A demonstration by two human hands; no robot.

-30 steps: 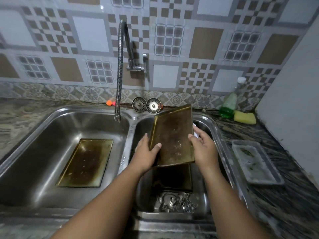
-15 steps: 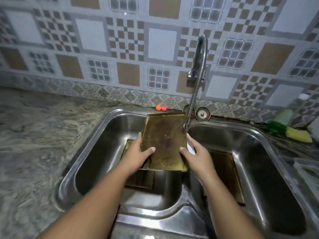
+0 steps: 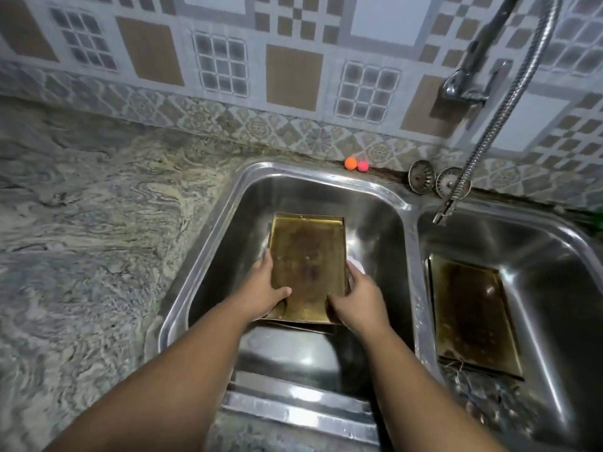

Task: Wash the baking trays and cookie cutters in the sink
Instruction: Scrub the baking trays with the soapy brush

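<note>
A: Left hand?
B: Clasped on the left edge of the baking tray, thumb laid across the tray's near inner face, fingers down its outer side.

A: Right hand?
B: Gripping the same tray at the near right corner, thumb on the inside. Also something small and white showing just beyond the knuckles; cannot tell what.

A: And the tray itself?
B: Brassy, stained brown through the middle, held low inside the left basin of the steel double sink. Seems to lie over another flat piece, with an edge peeking out under the near end; hard to tell more.

A: Further out?
B: A second baking tray lying flat on the floor of the right basin, with a blurred tangle of metal bits at its near end. Flexible tap hose hanging above the divider, nozzle over the right basin's back left corner. Two round strainers leaning at the wall, an orange ball touching a pink one behind the left basin. Marbled stone bench to the left.
</note>
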